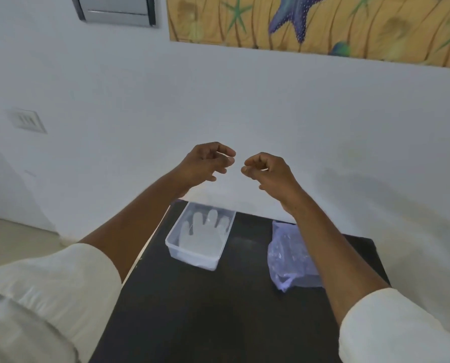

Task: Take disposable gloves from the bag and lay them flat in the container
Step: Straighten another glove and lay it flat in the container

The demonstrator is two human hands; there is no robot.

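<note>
Two hands raised and empty: my left hand [205, 163] and right hand [267, 172] hover loosely curled, fingertips near each other. Below my left, one glove [205, 231] lies flat in the clear container [192, 259]; below my right wrist lies the bag [288, 258].

Left hand [208, 163]: hovering raised above the surface, fingers curled, holding nothing visible.
Right hand [267, 171]: hanging close beside the left, fingers curled, not touching it.
Container [175, 247]: sitting on the dark surface [192, 310], a glove [205, 233] lying flat inside.
Bag [286, 258]: lying crumpled right of the container, apart from it.
</note>
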